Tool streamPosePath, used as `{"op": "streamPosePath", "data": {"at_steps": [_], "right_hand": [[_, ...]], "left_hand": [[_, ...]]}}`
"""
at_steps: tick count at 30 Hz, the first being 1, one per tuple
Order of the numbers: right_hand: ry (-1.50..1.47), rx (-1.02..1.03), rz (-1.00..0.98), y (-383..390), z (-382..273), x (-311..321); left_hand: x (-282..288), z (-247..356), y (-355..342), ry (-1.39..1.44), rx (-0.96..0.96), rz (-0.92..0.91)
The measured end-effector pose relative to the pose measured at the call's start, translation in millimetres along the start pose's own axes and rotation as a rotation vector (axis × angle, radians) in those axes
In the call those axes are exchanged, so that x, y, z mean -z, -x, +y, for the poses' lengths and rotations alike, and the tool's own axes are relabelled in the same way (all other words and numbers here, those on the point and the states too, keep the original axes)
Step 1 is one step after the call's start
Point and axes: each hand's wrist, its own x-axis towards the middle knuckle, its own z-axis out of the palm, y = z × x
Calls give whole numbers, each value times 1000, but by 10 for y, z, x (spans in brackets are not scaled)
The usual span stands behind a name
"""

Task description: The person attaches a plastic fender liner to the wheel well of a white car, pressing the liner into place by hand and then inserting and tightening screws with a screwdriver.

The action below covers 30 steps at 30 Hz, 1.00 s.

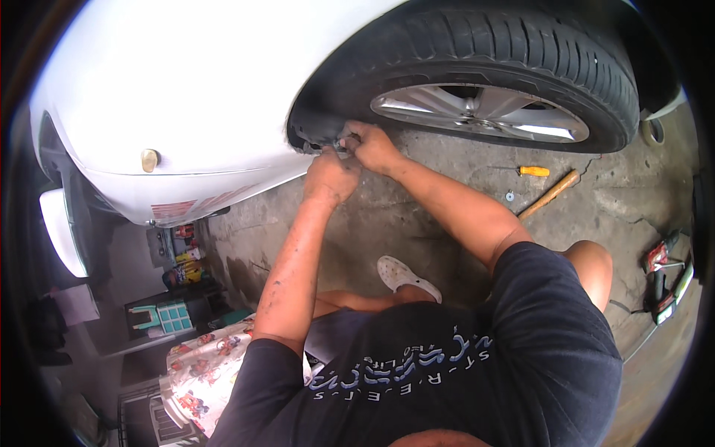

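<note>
Just beyond left grip (333, 177) and right grip (375, 150): dark wheel-arch liner (319, 125).

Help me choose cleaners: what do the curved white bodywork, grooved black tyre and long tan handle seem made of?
Curved white bodywork: apparently glossy paint, given its sheen; underlying material unclear.
Grooved black tyre: apparently matte rubber, moulded tread.
Long tan handle: probably dull wood, unevenly brown.

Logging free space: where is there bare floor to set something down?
Bare floor shows between the left forearm and right forearm, beyond the white shoe, and between the wooden handle and red tool. It's crowded at the wheel arch, where left hand and right hand sit close, and around the yellow screwdriver, small disc and handle.
</note>
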Motion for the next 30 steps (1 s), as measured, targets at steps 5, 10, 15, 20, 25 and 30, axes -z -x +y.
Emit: {"op": "streamPosePath", "data": {"at_steps": [5,10,15,20,25,30], "right_hand": [[50,107,11,-10,33,-9],[169,307,138,-26,152,-8],[-91,-85,-34,-54,-6,-4],[-302,-481,-137,-70,-172,12],[-404,-609,-151,-37,-192,2],[-50,-516,-446,-71,-262,117]], "left_hand": [[8,-7,9,-2,-16,-2],[9,48,-21,23,-5,-28],[-26,-31,-23,-7,-9,6],[-14,42,-12,-12,-15,-1],[104,147,13,26,-35,-59],[60,-32,33,-3,-9,-32]]}}
